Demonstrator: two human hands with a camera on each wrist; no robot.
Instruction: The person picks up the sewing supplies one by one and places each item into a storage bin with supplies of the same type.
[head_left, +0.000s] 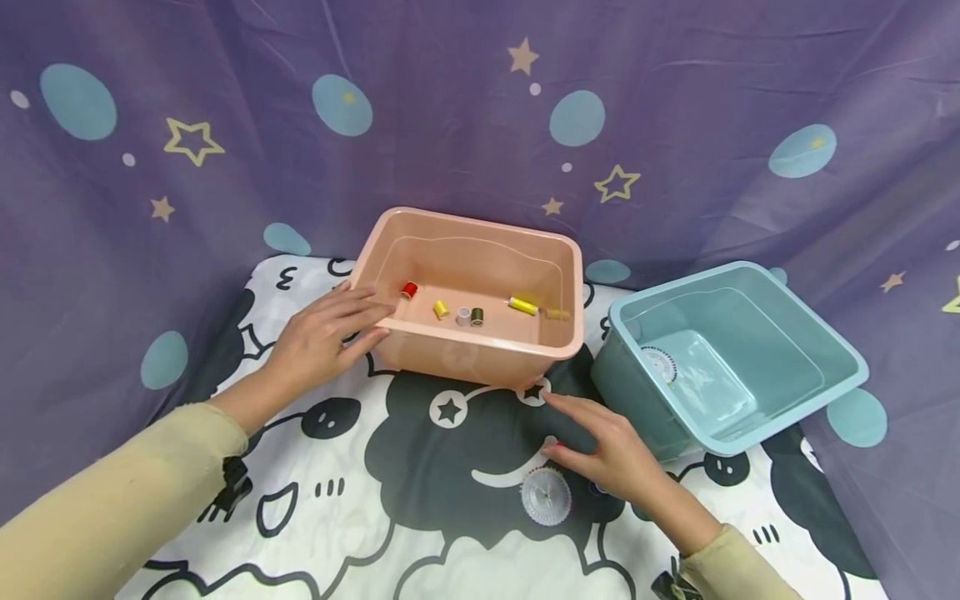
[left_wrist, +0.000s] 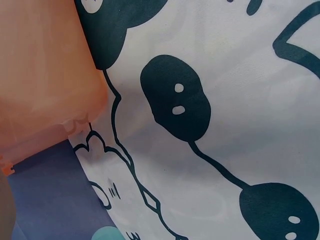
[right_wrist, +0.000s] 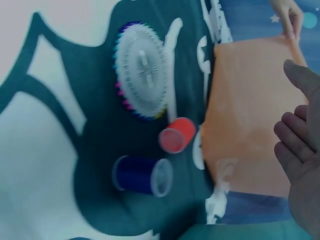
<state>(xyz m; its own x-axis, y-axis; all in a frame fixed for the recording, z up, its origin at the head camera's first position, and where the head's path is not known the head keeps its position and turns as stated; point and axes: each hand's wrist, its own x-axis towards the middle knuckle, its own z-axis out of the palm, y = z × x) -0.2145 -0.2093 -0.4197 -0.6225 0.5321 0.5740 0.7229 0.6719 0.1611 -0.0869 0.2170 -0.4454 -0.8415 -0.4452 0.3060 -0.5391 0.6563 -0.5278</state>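
My left hand holds the front left corner of the peach-orange bin, fingers over the rim. Inside this bin lie several small thread spools: a red spool, a yellow spool, a white one, a dark green one and a longer yellow one. My right hand hovers over the cloth in front of the bin, thumb and fingers apart, holding nothing. Near it are a red thread spool, a dark blue thread spool and a round wheel of pins. In the head view the hand partly hides both spools.
A teal bin stands to the right, with another pin wheel inside it. The sheep-print cloth covers the work surface. Behind hangs a purple curtain with stars and ovals.
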